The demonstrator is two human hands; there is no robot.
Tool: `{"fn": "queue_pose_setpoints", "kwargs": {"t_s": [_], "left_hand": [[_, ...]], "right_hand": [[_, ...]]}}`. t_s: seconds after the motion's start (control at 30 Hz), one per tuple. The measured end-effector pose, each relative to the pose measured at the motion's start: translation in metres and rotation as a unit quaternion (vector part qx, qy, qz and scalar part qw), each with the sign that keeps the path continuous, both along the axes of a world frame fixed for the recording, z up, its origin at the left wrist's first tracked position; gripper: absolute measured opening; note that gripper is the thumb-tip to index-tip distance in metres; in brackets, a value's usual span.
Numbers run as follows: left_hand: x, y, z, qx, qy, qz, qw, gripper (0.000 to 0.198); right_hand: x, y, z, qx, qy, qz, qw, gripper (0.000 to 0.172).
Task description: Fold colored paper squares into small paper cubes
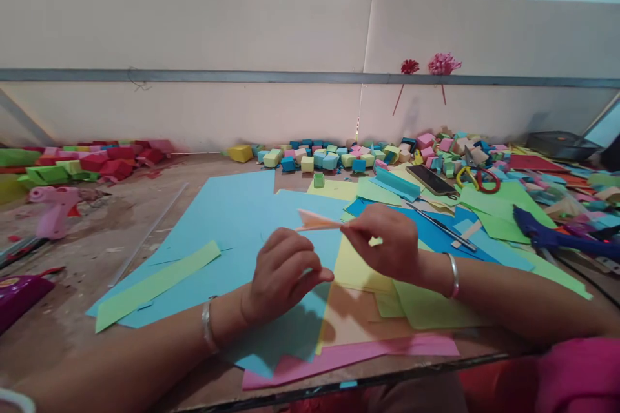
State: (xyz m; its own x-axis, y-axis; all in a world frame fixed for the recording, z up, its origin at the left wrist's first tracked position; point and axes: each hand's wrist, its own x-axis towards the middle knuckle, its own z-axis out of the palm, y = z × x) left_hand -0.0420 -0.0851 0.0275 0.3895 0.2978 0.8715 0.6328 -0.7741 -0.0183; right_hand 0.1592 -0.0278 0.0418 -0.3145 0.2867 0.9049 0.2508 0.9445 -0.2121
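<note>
My right hand (387, 242) is pinched shut on a small folded orange paper piece (317, 221), which points left above the table. My left hand (281, 274) hovers just below and left of it with its fingers curled in; nothing shows in them, though the palm side is hidden. Both hands hang over a spread of coloured paper sheets: a large light blue sheet (232, 219), a yellow sheet (353, 268), a pink sheet (349, 355) and a light green strip (155, 284). Each wrist wears a silver bangle.
Several coloured foam blocks (334, 155) lie along the back wall, with red and green ones (97, 164) at the left. A pink glue gun (53, 206) rests at the left, a blue one (552, 235) at the right. A phone (431, 179) and scissors (477, 177) lie behind the sheets.
</note>
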Motion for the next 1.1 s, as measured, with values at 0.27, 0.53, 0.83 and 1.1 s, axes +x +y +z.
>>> {"fn": "queue_pose_setpoints", "kwargs": {"t_s": [0.27,0.53,0.83,1.1], "left_hand": [[0.002,0.018,-0.016,-0.382,-0.245,-0.050,0.890,0.024],[0.010,0.010,-0.006,-0.518,-0.329,-0.086,0.785,0.025],[0.005,0.019,-0.015,-0.503,-0.343,-0.091,0.788,0.022],[0.008,0.016,-0.012,-0.545,-0.280,-0.086,0.785,0.021]], "right_hand": [[-0.019,-0.001,-0.022,-0.488,0.092,0.186,0.848,0.019],[-0.024,-0.001,-0.043,-0.406,-0.079,0.083,0.906,0.007],[-0.012,0.007,-0.023,-0.249,-0.017,0.050,0.967,0.018],[-0.011,0.007,-0.021,-0.232,-0.021,0.067,0.970,0.005]]}}
